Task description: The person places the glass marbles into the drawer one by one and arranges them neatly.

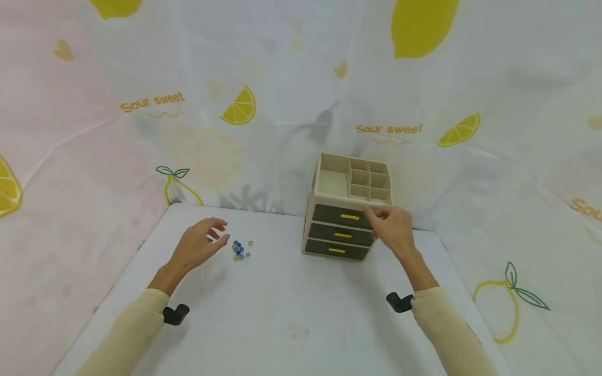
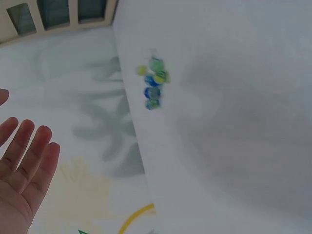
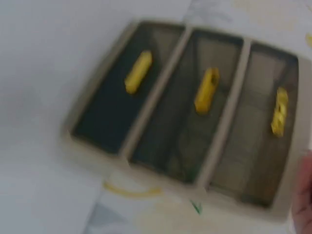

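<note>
the marbles could scatter across the tabletop if the left hand, fingers relaxed, knocks them; whether the right hand has its fingers gripping the drawer unit, i cannot tell.

Right wrist view, blurry: beige drawer unit sits slanted, three dark see-through drawer fronts in a row, one yellow handle each. Right hand clipped at frame edge by the unit, contact unclear. Patterned cloth below
</note>
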`<state>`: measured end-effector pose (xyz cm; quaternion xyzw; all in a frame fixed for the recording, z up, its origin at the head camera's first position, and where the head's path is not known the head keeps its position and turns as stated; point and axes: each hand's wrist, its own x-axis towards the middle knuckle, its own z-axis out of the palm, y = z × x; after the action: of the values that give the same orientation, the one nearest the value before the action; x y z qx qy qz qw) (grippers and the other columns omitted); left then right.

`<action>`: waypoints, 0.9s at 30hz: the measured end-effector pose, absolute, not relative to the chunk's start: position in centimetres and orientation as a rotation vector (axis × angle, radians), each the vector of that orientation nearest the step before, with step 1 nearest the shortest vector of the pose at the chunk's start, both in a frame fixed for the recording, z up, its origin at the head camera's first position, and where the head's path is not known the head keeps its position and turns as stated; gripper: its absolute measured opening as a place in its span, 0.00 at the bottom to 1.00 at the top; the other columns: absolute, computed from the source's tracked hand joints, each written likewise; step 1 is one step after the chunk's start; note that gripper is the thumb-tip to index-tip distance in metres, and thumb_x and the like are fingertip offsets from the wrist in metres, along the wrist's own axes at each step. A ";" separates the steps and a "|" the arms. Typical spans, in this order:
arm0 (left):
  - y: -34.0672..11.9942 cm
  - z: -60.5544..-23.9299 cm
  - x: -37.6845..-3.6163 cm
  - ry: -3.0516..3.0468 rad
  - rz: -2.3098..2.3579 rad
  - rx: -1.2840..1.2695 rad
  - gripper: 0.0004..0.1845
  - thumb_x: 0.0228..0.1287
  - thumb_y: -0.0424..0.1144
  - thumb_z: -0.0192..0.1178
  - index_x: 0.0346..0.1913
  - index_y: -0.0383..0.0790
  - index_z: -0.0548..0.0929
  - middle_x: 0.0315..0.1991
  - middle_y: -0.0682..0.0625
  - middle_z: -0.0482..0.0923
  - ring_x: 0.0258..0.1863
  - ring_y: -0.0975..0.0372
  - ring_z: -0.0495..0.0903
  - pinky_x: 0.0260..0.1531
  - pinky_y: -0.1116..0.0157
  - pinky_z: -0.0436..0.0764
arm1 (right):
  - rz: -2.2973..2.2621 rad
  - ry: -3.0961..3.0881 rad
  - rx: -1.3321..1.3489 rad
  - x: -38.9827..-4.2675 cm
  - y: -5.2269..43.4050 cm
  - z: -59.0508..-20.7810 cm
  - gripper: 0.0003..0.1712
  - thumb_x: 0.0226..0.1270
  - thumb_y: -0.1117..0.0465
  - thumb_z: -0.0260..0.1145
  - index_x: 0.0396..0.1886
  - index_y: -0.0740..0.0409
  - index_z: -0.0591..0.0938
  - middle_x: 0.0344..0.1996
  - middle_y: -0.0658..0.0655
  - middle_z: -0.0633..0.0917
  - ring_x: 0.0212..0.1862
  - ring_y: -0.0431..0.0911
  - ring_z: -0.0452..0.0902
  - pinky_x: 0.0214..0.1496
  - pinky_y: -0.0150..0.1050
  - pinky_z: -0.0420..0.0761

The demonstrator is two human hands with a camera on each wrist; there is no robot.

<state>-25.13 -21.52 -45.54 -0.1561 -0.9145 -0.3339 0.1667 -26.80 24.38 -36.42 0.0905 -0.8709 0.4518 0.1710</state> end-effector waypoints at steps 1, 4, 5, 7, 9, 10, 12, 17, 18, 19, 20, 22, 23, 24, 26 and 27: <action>-20.9 -45.0 -25.6 -2.589 -0.977 -0.471 0.19 0.63 0.42 0.66 0.54 0.37 0.79 0.44 0.45 0.82 0.37 0.56 0.82 0.37 0.55 0.84 | 1.118 -2.419 0.246 -26.9 24.8 -35.7 0.24 0.65 0.48 0.67 0.22 0.66 0.84 0.14 0.56 0.82 0.16 0.44 0.78 0.22 0.32 0.77; -18.7 -43.4 -27.3 -2.531 -1.067 -0.561 0.22 0.62 0.42 0.67 0.56 0.37 0.79 0.47 0.44 0.81 0.38 0.55 0.83 0.38 0.55 0.84 | 0.895 -2.248 0.204 -28.1 25.8 -34.0 0.17 0.63 0.54 0.68 0.21 0.62 0.84 0.14 0.54 0.79 0.17 0.41 0.71 0.24 0.31 0.69; -17.9 -42.8 -27.8 -2.518 -1.114 -0.586 0.22 0.62 0.42 0.67 0.56 0.37 0.79 0.48 0.43 0.81 0.39 0.55 0.83 0.40 0.55 0.83 | 0.897 -2.218 0.183 -28.6 26.1 -33.6 0.15 0.62 0.56 0.68 0.23 0.63 0.84 0.16 0.56 0.80 0.20 0.43 0.72 0.26 0.31 0.69; -16.0 -41.9 -28.9 -2.496 -1.233 -0.618 0.24 0.61 0.43 0.68 0.58 0.36 0.78 0.50 0.43 0.80 0.42 0.54 0.82 0.43 0.55 0.83 | 0.944 -2.208 0.139 -29.5 26.6 -33.1 0.13 0.62 0.58 0.68 0.31 0.66 0.85 0.22 0.59 0.83 0.25 0.46 0.76 0.29 0.29 0.69; -14.2 -41.3 -30.0 -2.469 -1.387 -0.631 0.26 0.61 0.45 0.68 0.60 0.38 0.77 0.53 0.45 0.79 0.46 0.55 0.82 0.48 0.57 0.81 | 0.999 -2.247 0.093 -30.3 26.9 -32.9 0.14 0.63 0.59 0.67 0.41 0.68 0.85 0.32 0.62 0.85 0.34 0.52 0.81 0.33 0.27 0.71; -13.3 -41.1 -30.5 -2.456 -1.462 -0.632 0.27 0.61 0.46 0.68 0.61 0.39 0.76 0.54 0.46 0.78 0.48 0.55 0.81 0.50 0.57 0.80 | 1.033 -2.269 0.071 -30.7 27.1 -33.0 0.16 0.63 0.59 0.66 0.45 0.67 0.84 0.38 0.63 0.86 0.38 0.53 0.82 0.35 0.26 0.72; -11.7 -40.6 -31.5 -2.422 -1.599 -0.637 0.29 0.61 0.47 0.68 0.63 0.41 0.74 0.57 0.47 0.76 0.53 0.55 0.79 0.54 0.59 0.78 | 1.100 -2.312 0.036 -31.2 27.3 -33.3 0.19 0.64 0.59 0.66 0.51 0.66 0.83 0.47 0.63 0.85 0.45 0.55 0.83 0.39 0.27 0.75; -8.8 -39.2 -33.5 -2.318 -1.787 -0.695 0.34 0.60 0.42 0.70 0.68 0.39 0.71 0.65 0.42 0.71 0.61 0.52 0.73 0.57 0.57 0.76 | 1.223 -2.307 -0.022 -32.4 27.4 -34.1 0.21 0.66 0.60 0.65 0.56 0.63 0.82 0.51 0.63 0.84 0.53 0.55 0.80 0.55 0.43 0.77; -8.2 -38.7 -33.6 -2.300 -1.812 -0.712 0.34 0.59 0.39 0.70 0.68 0.37 0.71 0.66 0.41 0.70 0.62 0.51 0.72 0.57 0.56 0.76 | 1.240 -2.285 -0.028 -32.6 27.3 -34.3 0.20 0.66 0.61 0.65 0.56 0.63 0.82 0.50 0.63 0.84 0.54 0.55 0.79 0.58 0.45 0.75; -7.8 -38.3 -33.6 -2.280 -1.833 -0.735 0.34 0.59 0.37 0.70 0.68 0.35 0.70 0.66 0.39 0.69 0.63 0.49 0.71 0.57 0.55 0.75 | 1.243 -2.260 -0.038 -32.9 27.3 -34.5 0.20 0.66 0.61 0.66 0.56 0.63 0.82 0.49 0.64 0.84 0.54 0.55 0.79 0.59 0.45 0.75; -7.3 -37.9 -33.5 -2.264 -1.852 -0.759 0.34 0.58 0.35 0.70 0.67 0.33 0.70 0.66 0.37 0.68 0.64 0.48 0.70 0.58 0.54 0.75 | 1.250 -2.232 -0.048 -33.1 27.3 -34.8 0.19 0.66 0.61 0.65 0.55 0.63 0.83 0.49 0.64 0.85 0.54 0.54 0.79 0.60 0.45 0.74; -6.4 -37.2 -33.3 -2.233 -1.892 -0.805 0.34 0.57 0.30 0.70 0.67 0.30 0.69 0.66 0.35 0.67 0.63 0.45 0.70 0.58 0.53 0.74 | 1.270 -2.174 -0.065 -33.5 27.1 -35.3 0.18 0.67 0.62 0.65 0.54 0.64 0.83 0.48 0.63 0.85 0.53 0.53 0.80 0.58 0.42 0.76; -6.0 -36.9 -33.1 -2.224 -1.901 -0.827 0.34 0.57 0.29 0.70 0.66 0.28 0.69 0.65 0.34 0.67 0.63 0.44 0.70 0.57 0.52 0.75 | 1.283 -2.142 -0.072 -33.6 27.0 -35.5 0.17 0.67 0.63 0.65 0.53 0.64 0.84 0.48 0.63 0.85 0.51 0.52 0.80 0.56 0.40 0.77; -5.6 -36.7 -32.9 -2.220 -1.904 -0.839 0.34 0.57 0.29 0.70 0.66 0.28 0.70 0.65 0.33 0.68 0.62 0.43 0.70 0.57 0.53 0.75 | 1.287 -2.115 -0.078 -33.8 26.9 -35.8 0.17 0.67 0.63 0.65 0.53 0.64 0.84 0.48 0.63 0.85 0.50 0.52 0.81 0.54 0.38 0.79; -4.9 -36.7 -32.7 -2.203 -1.911 -0.857 0.32 0.57 0.28 0.70 0.65 0.27 0.71 0.63 0.34 0.69 0.60 0.43 0.72 0.56 0.55 0.76 | 1.291 -2.073 -0.083 -33.8 26.6 -36.2 0.16 0.67 0.63 0.65 0.52 0.64 0.84 0.49 0.62 0.85 0.47 0.51 0.82 0.49 0.33 0.80; -4.7 -36.8 -32.6 -2.200 -1.910 -0.861 0.32 0.57 0.28 0.70 0.65 0.27 0.71 0.62 0.35 0.70 0.59 0.44 0.73 0.55 0.57 0.77 | 1.287 -2.059 -0.086 -33.8 26.5 -36.3 0.15 0.67 0.63 0.65 0.52 0.64 0.84 0.48 0.62 0.85 0.46 0.50 0.82 0.47 0.31 0.80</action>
<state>-32.61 -4.69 -36.77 -0.2831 -0.7231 -0.6279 0.0519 -33.82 26.48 -36.32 -0.0332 -0.7943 0.4964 0.3487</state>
